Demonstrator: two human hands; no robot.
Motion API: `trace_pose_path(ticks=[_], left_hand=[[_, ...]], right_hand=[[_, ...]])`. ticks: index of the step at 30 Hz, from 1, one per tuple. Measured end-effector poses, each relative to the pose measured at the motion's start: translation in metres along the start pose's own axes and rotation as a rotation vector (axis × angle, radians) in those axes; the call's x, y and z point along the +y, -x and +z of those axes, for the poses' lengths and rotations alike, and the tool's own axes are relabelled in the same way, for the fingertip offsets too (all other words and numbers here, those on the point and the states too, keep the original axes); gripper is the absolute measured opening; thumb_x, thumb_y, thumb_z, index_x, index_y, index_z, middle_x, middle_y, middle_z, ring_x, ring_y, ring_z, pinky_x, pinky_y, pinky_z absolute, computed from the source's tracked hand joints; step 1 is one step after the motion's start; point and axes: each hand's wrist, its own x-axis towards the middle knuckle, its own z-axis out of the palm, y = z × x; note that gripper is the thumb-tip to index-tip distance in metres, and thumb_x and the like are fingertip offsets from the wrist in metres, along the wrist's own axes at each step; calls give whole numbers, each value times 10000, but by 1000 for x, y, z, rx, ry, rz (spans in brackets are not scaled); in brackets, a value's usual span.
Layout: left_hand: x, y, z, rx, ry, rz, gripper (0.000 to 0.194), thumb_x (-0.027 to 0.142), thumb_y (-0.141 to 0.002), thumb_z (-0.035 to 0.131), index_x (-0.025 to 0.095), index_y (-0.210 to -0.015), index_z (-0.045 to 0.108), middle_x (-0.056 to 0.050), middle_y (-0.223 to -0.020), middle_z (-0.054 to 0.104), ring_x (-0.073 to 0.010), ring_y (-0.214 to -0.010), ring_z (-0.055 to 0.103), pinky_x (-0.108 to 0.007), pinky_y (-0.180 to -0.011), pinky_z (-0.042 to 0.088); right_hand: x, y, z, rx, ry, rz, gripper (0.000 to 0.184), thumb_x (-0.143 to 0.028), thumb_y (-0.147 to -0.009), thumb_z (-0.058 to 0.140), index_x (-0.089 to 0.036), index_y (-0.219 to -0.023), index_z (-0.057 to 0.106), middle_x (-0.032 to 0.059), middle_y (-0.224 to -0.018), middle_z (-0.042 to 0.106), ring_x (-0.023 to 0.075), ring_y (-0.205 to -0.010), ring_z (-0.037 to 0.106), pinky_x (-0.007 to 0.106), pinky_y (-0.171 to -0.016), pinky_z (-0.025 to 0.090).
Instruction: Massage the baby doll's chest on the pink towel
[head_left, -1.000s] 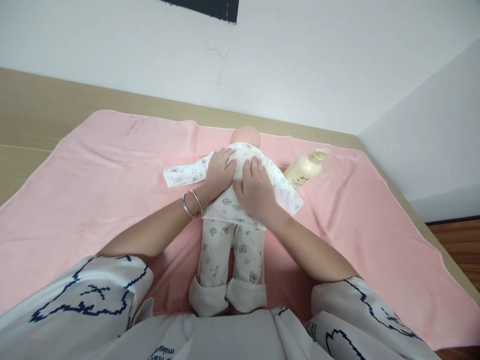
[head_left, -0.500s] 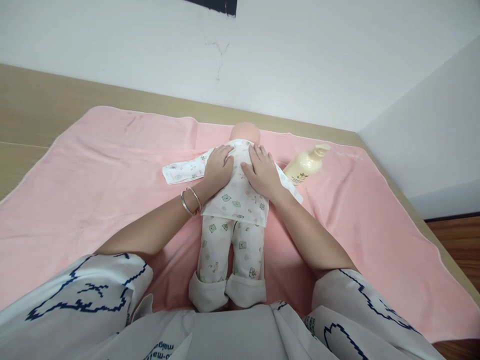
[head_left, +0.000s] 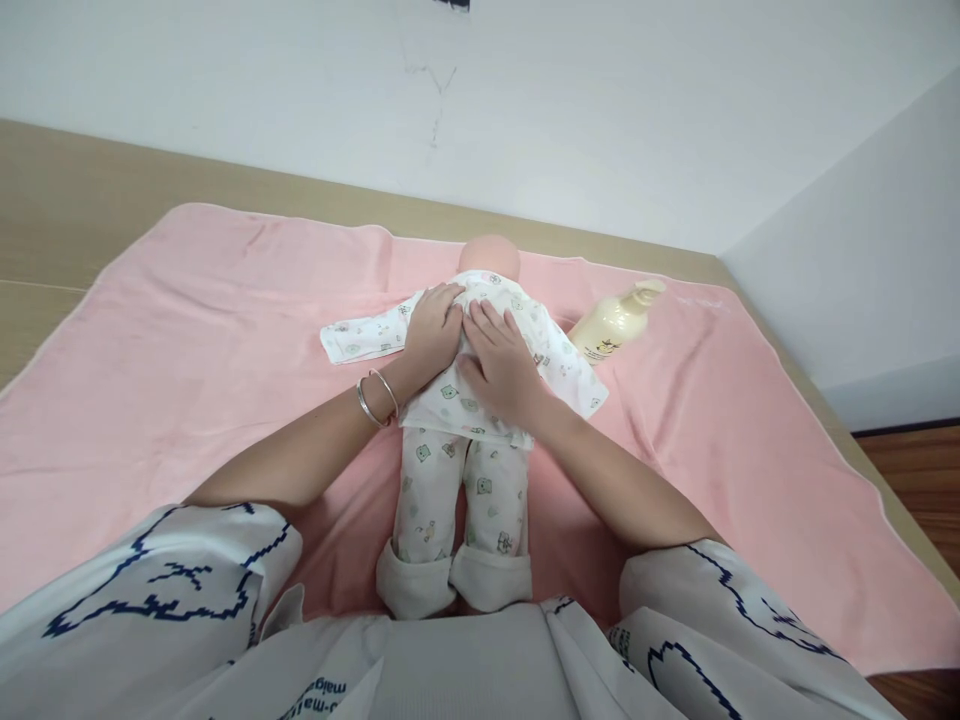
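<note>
A baby doll (head_left: 489, 256) lies face down, its smooth head away from me. It wears a white printed top (head_left: 559, 350) with the sleeves spread out, and matching trousers (head_left: 491, 490) with turned-up cuffs. My left hand (head_left: 436, 328) lies flat on the left side of the doll's upper back, fingers stretched out. Flat on the middle of the back rests my right hand (head_left: 501, 362), its fingertips close beside the left thumb. Neither hand grips anything. The doll's arms and face are hidden.
Under the doll a pink blanket (head_left: 225, 320) covers most of the tan surface (head_left: 112, 180). A cream pump bottle (head_left: 615, 322) lies tilted by the doll's right sleeve. White walls (head_left: 600, 120) stand behind and to the right.
My right hand has slid left and slightly toward me, from the right side of the doll's back to its middle. My left hand has stayed about where it was.
</note>
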Motion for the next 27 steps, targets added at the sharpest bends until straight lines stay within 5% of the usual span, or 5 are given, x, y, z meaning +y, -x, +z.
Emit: trace_pose_path(ticks=[7, 11, 16, 21, 27], left_hand=[[0, 1, 0, -23, -52, 50, 557, 267, -977, 335, 59, -1339, 704, -204, -1477, 709, -287, -1391, 654, -486, -1323, 442], [-4, -3, -2, -115, -162, 60, 593, 327, -1019, 352, 62, -1474, 624, -202, -1600, 624, -328, -1548, 537, -549, -1377, 348], [-11, -10, -6, -234, -251, 94, 677, 404, -1055, 381, 8, -1593, 489, -257, -1672, 530, -374, -1633, 435, -584, -1393, 300], [-7, -8, -6, -185, -304, 116, 544, 365, -1070, 394, 70, -1475, 604, -223, -1567, 642, -339, -1536, 550, -543, -1359, 378], [31, 11, -18, -141, -443, 90, 382, 247, -1075, 356, 139, -1123, 719, -185, -1238, 766, -320, -1260, 699, -499, -1186, 547]], right_hand=[[38, -24, -10, -24, -47, 120, 730, -398, -1092, 396, -77, -1740, 304, 157, -1855, 151, 337, -1759, 91, 663, -1418, 107], [21, -13, -8, 19, 45, 272, 769, -407, -1105, 391, 32, -1723, 266, 291, -1815, 191, 425, -1733, 161, 693, -1396, 176], [-15, 9, -7, 41, 133, 210, 687, -341, -1107, 373, 54, -1669, 395, 317, -1766, 323, 441, -1699, 278, 640, -1397, 261], [-9, 3, -12, -21, 70, 139, 666, -301, -1102, 319, 39, -1667, 418, 263, -1783, 328, 368, -1727, 235, 579, -1435, 223], [26, -19, -21, -123, -46, 132, 786, -443, -1116, 328, 63, -1715, 268, 246, -1837, 166, 345, -1755, 95, 557, -1456, 113]])
